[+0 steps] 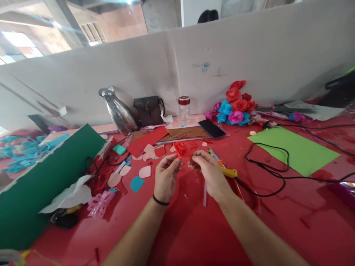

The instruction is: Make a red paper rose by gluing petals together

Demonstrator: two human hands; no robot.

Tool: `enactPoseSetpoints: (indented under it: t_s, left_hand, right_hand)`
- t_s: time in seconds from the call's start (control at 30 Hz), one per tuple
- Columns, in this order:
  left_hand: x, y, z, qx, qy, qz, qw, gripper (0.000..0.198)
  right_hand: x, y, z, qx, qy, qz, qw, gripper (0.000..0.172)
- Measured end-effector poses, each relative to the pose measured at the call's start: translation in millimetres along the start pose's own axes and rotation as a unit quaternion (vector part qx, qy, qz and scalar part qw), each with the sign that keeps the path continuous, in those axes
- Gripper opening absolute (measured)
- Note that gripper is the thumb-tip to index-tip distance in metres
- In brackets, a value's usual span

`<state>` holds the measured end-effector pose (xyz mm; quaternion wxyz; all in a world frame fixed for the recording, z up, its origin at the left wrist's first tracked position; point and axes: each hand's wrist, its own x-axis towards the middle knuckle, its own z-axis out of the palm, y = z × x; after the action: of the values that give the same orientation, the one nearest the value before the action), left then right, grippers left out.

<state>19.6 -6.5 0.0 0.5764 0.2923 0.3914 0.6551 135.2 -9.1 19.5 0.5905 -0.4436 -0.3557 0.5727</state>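
My left hand [165,174] and my right hand [207,170] hover close together over the red table [194,229], fingers curled in a pinch. Between the fingertips sits something small that I cannot make out. A red paper rose [180,148] lies just beyond them. Pink and red petal cut-outs [145,171] lie to the left of my left hand. A yellow-handled tool [227,171] and a clear stick [205,194] lie beside and under my right hand.
A green board [41,181] leans at the left. A green sheet [296,149] and black cable [266,162] lie right. At the back stand a silver vase [119,111], brown bag [148,110], jar [184,109], phone [212,128] and paper flower bunch [234,105], before a white partition.
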Motion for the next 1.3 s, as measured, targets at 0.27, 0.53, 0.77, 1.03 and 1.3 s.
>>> enactPoseSetpoints:
  t_s: [0.27, 0.53, 0.77, 1.03, 1.3]
  left_hand:
    - [0.9, 0.1, 0.4, 0.001, 0.005, 0.000, 1.000, 0.030]
    - [8.2, 2.2, -3.3, -0.011, 0.032, -0.007, 0.999, 0.026]
    - [9.8, 1.8, -5.9, 0.057, 0.069, 0.043, 0.995, 0.022]
    - [14.7, -1.1, -8.4, 0.101, 0.075, 0.075, 0.989, 0.027]
    - [17.4, -7.3, -13.6, 0.163, 0.084, 0.101, 0.978, 0.013]
  right_hand:
    - [6.2, -0.2, -12.7, -0.230, -0.030, -0.077, 0.970, 0.012]
    - [2.8, -36.0, -52.1, -0.791, -0.094, -0.112, 0.594, 0.029]
    - [4.4, -18.2, -52.2, -0.834, -0.068, -0.080, 0.542, 0.031]
    - [6.0, -15.8, -61.2, -0.829, -0.027, -0.047, 0.556, 0.030]
    - [7.6, -18.8, -66.3, -0.809, -0.025, -0.102, 0.578, 0.027]
